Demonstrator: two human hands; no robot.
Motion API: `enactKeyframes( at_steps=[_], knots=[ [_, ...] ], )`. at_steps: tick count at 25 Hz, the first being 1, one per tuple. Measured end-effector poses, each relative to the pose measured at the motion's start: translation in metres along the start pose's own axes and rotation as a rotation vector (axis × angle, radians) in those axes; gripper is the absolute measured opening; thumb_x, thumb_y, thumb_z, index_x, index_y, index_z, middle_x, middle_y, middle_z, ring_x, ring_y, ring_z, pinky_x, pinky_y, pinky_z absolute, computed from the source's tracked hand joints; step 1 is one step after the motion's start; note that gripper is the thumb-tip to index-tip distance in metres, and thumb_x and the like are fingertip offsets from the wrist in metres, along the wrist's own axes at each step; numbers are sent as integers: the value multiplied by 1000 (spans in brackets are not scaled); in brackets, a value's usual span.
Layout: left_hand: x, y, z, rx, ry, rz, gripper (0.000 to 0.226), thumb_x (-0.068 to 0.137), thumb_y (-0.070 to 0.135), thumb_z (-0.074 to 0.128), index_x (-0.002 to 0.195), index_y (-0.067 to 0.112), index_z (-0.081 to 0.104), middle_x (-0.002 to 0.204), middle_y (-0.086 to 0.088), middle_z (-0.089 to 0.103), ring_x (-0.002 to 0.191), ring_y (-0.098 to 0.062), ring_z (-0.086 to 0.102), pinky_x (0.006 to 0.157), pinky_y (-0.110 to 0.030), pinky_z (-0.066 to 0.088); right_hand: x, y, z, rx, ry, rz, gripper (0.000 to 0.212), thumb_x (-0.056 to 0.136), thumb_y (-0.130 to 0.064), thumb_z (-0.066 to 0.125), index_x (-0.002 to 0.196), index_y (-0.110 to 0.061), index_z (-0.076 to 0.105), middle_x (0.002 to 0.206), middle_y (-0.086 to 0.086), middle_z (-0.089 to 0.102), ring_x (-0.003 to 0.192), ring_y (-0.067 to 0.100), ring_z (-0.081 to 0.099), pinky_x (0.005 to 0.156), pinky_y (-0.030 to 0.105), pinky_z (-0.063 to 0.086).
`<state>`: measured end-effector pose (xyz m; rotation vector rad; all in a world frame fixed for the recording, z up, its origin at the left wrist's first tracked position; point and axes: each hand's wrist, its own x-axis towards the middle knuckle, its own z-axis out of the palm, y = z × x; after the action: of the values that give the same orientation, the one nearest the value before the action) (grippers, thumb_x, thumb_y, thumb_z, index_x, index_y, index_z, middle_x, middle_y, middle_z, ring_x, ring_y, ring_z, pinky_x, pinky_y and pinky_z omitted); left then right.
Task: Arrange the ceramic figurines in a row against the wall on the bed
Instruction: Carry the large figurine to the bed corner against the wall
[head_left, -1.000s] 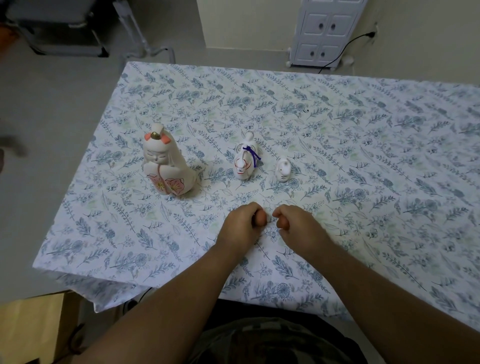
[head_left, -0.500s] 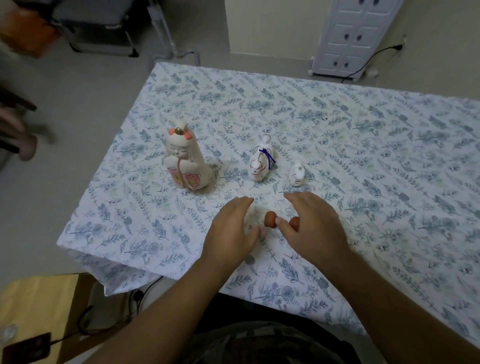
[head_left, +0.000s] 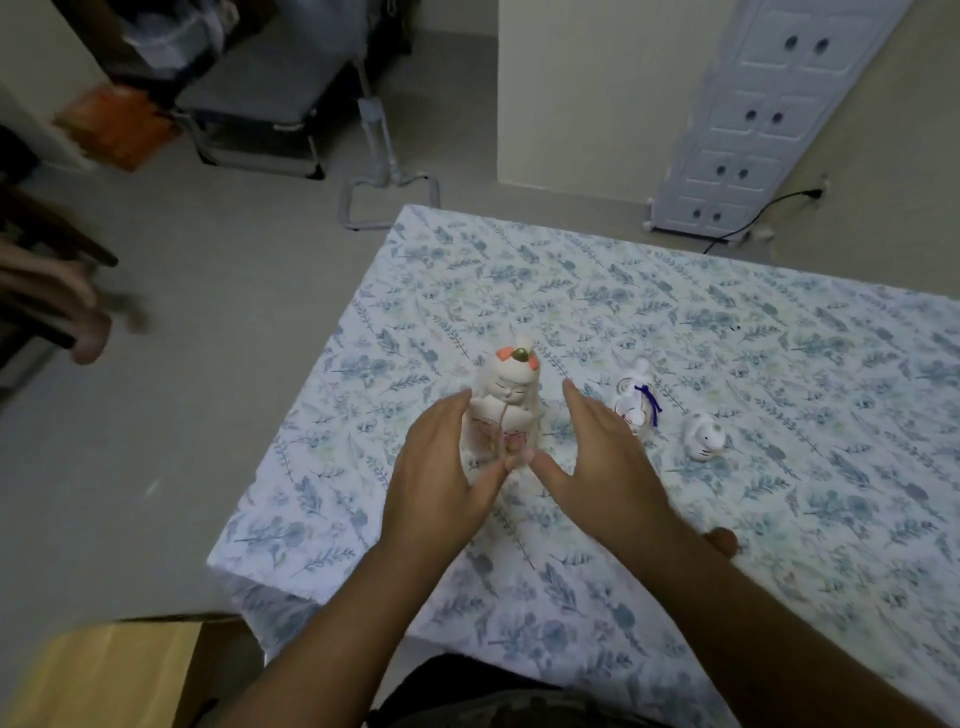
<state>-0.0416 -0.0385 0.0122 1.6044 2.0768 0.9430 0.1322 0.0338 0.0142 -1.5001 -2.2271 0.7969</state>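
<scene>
Fingers spread open, our left hand (head_left: 441, 467) and right hand (head_left: 602, 462) are flanking the tall white ceramic doll figurine (head_left: 506, 410) near the floral bedsheet's (head_left: 779, 519) left edge, gripping nothing.

White ceramics on a blue-leaf print

The white bed sheet (head_left: 675, 322) carries blue-grey leaf sprigs; the tall white ceramic doll (head_left: 506, 400) has orange hair pieces and pink flowers; the white ceramic fox (head_left: 635, 402) wears a purple cord; the small white ceramic animal (head_left: 702, 441) shows faint dark markings.

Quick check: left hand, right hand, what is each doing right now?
Left hand: open, cupped against the tall doll figurine.
Right hand: open, empty, just beside it.
</scene>
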Motion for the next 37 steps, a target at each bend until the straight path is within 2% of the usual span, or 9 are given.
enactKeyframes(
  at_steps=[2,5,7,10,12,17,22,31,37],
  knots=[
    [28,-12,-3,-119,-106,-29,82,80,59,73,146,26,37,140,19,41,129,6,36,102,-6,27,23,-17,11,290,-50,90,87,86,-45,71,156,-22,24,150,-7,44,136,7,39,106,20,28],
    [59,-22,2,-321,-316,-20,71,75,38,82,137,29,49,129,12,63,115,-6,62,90,-26,55,42,-24,25,569,-56,137,71,89,-24,75,149,-25,37,136,-7,59,115,2,62,92,22,55],
    [67,-27,5,-367,-298,35,55,78,24,81,126,35,56,110,14,70,96,-4,68,73,-22,58,45,-27,33,612,7,188,67,88,-16,76,144,-26,41,128,-6,63,105,0,67,81,21,58],
    [66,-29,2,-431,-280,96,47,85,18,75,122,39,58,105,15,71,90,-5,69,69,-29,60,40,-30,39,652,91,224,66,83,-10,80,136,-33,47,114,-15,66,91,-14,66,66,6,52],
    [68,-27,-5,-444,-301,120,47,87,23,74,127,41,57,108,13,70,95,-8,68,72,-33,61,36,-35,33,687,148,221,65,81,-13,81,128,-44,50,107,-19,69,94,-15,65,67,5,52],
    [89,4,-20,-465,-357,191,61,87,33,72,142,41,48,123,8,65,110,-13,64,83,-39,60,29,-48,-11,786,306,159,63,74,-32,84,125,-52,53,118,-15,69,105,9,71,75,32,62],
    [103,74,-7,-546,-369,291,66,83,38,71,142,50,45,129,19,62,116,-3,60,84,-34,62,13,-35,-76,720,475,111,64,74,-40,83,127,-56,51,122,-21,65,114,4,65,80,28,61],
    [88,228,127,-633,-616,442,59,79,43,74,133,47,49,120,32,62,106,8,63,74,-14,58,-60,99,-187,694,690,218,69,82,-18,77,131,-57,48,129,-24,63,119,2,62,88,23,57],
    [67,340,261,-582,-784,564,50,90,29,75,129,52,55,114,14,69,100,-7,68,74,-22,60,-114,242,-252,663,825,388,75,83,-10,77,127,-63,49,127,-29,63,116,-2,61,81,15,56]
  ],
)
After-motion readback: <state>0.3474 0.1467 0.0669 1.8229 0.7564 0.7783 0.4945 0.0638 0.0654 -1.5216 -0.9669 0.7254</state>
